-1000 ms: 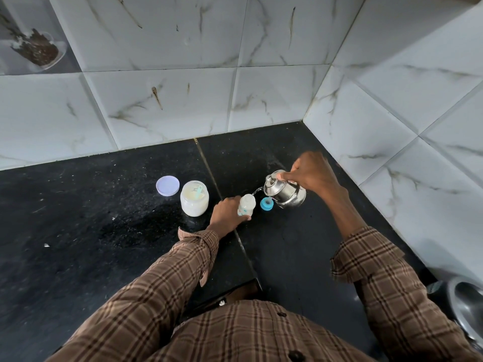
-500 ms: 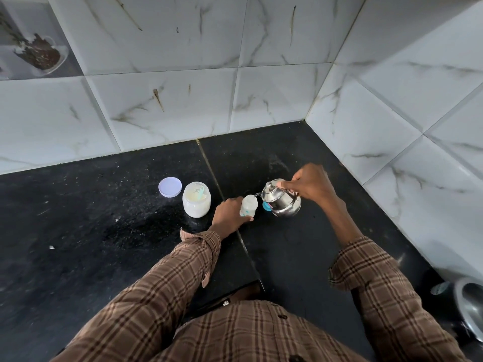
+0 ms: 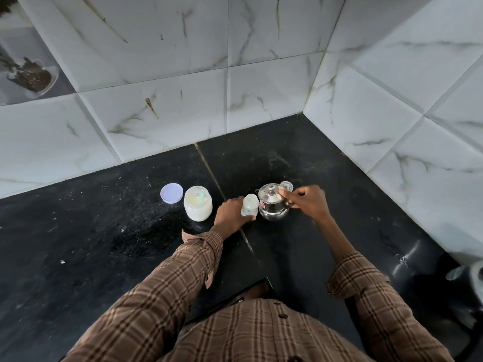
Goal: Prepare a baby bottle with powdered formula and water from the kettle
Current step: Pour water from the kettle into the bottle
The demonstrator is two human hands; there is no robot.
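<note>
A small white baby bottle [image 3: 250, 205] stands open-topped on the black counter [image 3: 104, 244], and my left hand [image 3: 231, 214] grips it from the left side. Just right of it, a small steel kettle [image 3: 273, 206] with its lid on sits upright on the counter, touching or nearly touching the bottle. My right hand [image 3: 307, 202] holds the kettle's handle from the right. An open jar of white formula powder [image 3: 197, 207] with a teal scoop inside stands left of my left hand. Its pale lid [image 3: 171, 193] lies flat beside it.
A small clear cap [image 3: 286, 185] lies behind the kettle. Marble-tiled walls meet in a corner behind and to the right. A steel vessel [image 3: 470, 278] shows at the right edge. The counter's front edge runs just before my body.
The kettle was tilted with its spout over the bottle; it now stands upright on the counter right of the bottle. My left hand has stayed on the bottle.
</note>
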